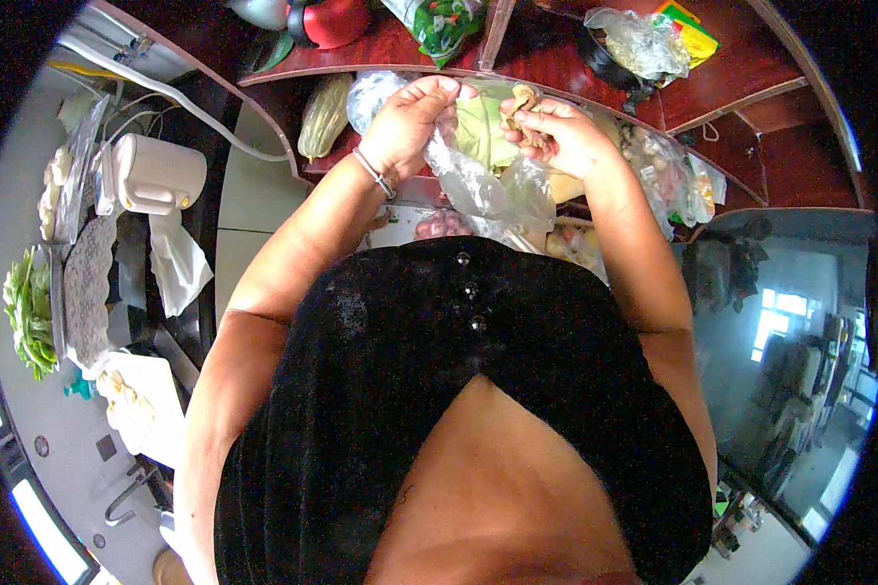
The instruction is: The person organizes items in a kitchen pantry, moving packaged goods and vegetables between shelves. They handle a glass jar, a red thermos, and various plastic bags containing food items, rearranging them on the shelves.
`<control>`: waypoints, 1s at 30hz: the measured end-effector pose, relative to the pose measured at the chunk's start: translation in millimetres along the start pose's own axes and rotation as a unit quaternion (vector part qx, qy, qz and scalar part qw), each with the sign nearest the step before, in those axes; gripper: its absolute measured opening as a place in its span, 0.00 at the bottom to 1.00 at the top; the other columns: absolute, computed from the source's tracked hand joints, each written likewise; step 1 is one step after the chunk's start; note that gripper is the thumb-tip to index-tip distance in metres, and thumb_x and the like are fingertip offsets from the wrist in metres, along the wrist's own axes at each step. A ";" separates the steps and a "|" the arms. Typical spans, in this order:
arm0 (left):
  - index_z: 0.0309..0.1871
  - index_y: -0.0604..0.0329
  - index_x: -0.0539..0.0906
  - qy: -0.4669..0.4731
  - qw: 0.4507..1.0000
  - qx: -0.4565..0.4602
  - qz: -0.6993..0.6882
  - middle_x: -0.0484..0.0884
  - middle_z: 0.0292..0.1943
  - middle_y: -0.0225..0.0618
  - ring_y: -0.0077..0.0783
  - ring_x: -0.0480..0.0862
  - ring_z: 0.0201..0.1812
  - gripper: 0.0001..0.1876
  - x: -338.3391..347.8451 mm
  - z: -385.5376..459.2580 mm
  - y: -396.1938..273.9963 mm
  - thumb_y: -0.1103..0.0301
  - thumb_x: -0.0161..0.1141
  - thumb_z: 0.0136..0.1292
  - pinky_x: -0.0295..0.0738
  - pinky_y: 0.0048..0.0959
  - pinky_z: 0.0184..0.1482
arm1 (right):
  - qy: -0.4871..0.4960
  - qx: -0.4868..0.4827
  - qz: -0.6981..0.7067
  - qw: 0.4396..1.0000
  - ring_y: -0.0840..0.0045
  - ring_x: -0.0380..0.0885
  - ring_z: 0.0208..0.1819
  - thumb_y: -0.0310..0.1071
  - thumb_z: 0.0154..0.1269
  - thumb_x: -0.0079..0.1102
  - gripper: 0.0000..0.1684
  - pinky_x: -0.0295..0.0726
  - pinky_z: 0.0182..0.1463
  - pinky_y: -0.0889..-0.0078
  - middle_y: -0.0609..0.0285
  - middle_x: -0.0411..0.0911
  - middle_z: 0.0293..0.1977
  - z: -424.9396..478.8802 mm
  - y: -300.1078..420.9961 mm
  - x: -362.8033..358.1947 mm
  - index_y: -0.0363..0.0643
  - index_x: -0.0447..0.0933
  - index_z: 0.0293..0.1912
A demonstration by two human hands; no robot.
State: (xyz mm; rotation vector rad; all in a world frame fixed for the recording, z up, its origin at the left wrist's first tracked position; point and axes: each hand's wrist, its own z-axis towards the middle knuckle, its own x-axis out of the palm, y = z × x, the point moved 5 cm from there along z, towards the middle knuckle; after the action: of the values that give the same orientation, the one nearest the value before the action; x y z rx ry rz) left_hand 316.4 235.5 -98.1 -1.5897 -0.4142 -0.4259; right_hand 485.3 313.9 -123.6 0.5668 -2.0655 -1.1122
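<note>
My left hand (413, 117) pinches the edge of a clear plastic bag (468, 179) between thumb and fingers. The bag hangs open and crumpled below my hands. Between the thumb and fingers of my right hand (563, 135) is a knobbly piece of ginger root (524, 110), beside the bag. Behind it, something pale green and leaf-like (479, 121) shows, partly covered by plastic; whether it lies in the bag I cannot tell. To the left, a striped green melon or squash (325, 117) lies on the shelf.
Red-brown shelving (402, 55) rises before me, with a red kettle (336, 22) on top. Bagged vegetables (658, 172) lie at right, and reddish bulbs (443, 223) lie lower down. At left, a white appliance (157, 172) stands near a cutting board (154, 409).
</note>
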 end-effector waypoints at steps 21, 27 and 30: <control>0.39 0.60 0.80 -0.151 0.982 -0.017 -0.115 0.68 0.20 0.20 0.18 0.66 0.21 0.10 -32.5 4.4 11.2 0.65 0.51 0.66 0.63 0.18 0.25 | 0.026 -0.145 0.162 0.976 0.76 0.76 0.36 0.32 0.63 0.53 0.15 0.76 0.29 0.89 0.57 0.76 0.42 -8.8 77.0 -63.7 0.43 0.72 0.50; 0.41 0.61 0.79 -0.128 0.987 -0.006 -0.097 0.67 0.20 0.19 0.15 0.63 0.21 0.10 -14.1 3.6 7.0 0.67 0.48 0.67 0.60 0.16 0.24 | -0.109 -0.141 0.016 0.984 0.74 0.79 0.37 0.30 0.64 0.53 0.11 0.81 0.34 0.78 0.60 0.78 0.36 12.7 151.7 -159.2 0.41 0.74 0.46; 0.41 0.60 0.79 -0.148 0.987 -0.008 -0.061 0.65 0.19 0.18 0.15 0.61 0.21 0.10 -6.4 2.6 5.3 0.65 0.48 0.68 0.57 0.16 0.23 | -0.213 -0.098 -0.128 0.963 0.72 0.79 0.35 0.31 0.63 0.54 0.13 0.82 0.34 0.70 0.60 0.77 0.36 31.0 159.6 -185.3 0.40 0.73 0.47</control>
State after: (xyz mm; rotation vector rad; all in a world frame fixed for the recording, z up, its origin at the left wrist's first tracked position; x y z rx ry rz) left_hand 313.6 237.6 -106.1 -1.6543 -0.7395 -0.2852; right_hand 575.2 537.4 -70.8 0.5414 -2.2433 -1.6948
